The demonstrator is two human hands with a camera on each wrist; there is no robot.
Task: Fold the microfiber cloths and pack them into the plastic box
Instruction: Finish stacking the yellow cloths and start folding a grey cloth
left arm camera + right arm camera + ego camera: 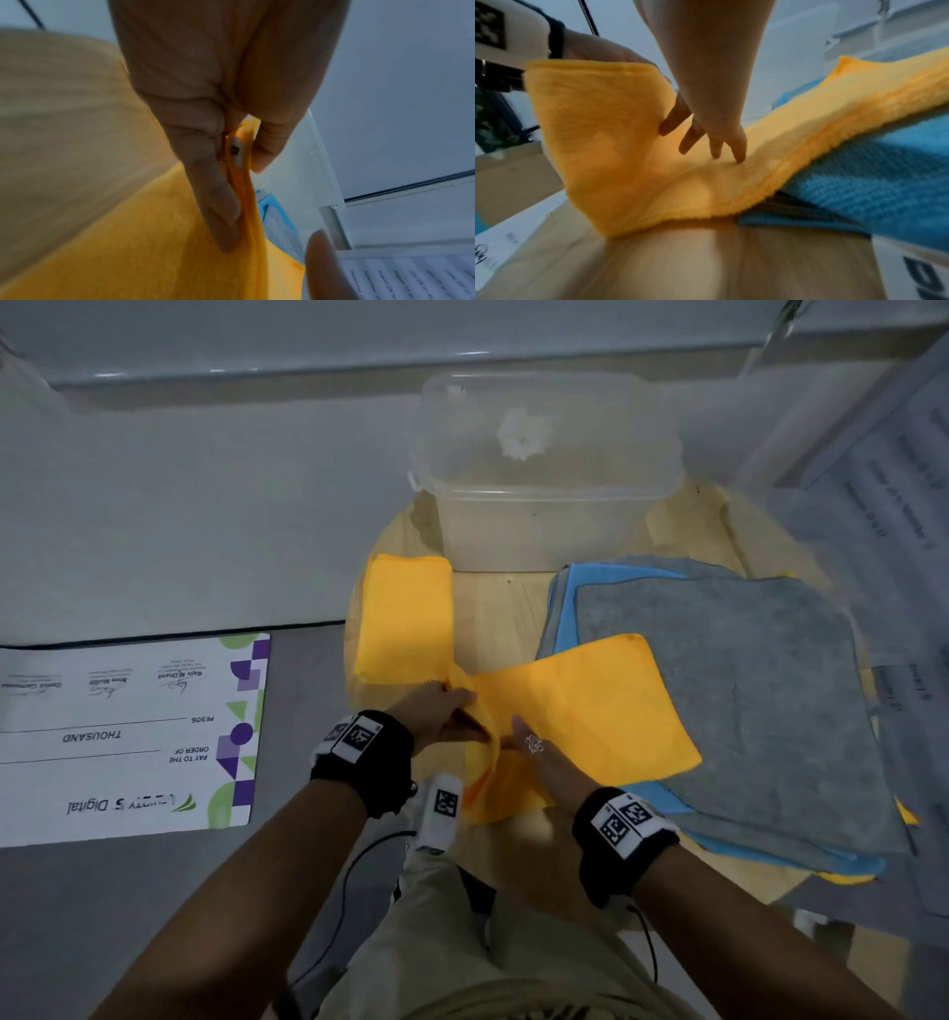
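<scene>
The left hand (441,711) pinches the raised edge of the orange microfiber cloth (590,706), thumb on one side and fingers on the other; a small white sewn tag (237,152) shows right in that pinch, its print too blurred to read. The right hand (552,762) lies on the same cloth with fingers straight and spread, fingertips (739,156) pressing it down, gripping nothing. The cloth's far half drapes over the stack of grey and blue cloths (744,701) at centre right. In the middle of the frame sits a folded orange cloth (405,618) on the round wooden table (503,613), just left of the clear plastic box (544,469), which stands open at top centre. At lower left lies an oversized cheque board (128,737), upside down to us: "PAY TO THE ORDER OF", "THOUSAND", "PESOS", and "Digital". Printed sheets (893,469) sit at the upper right, text unreadable.
</scene>
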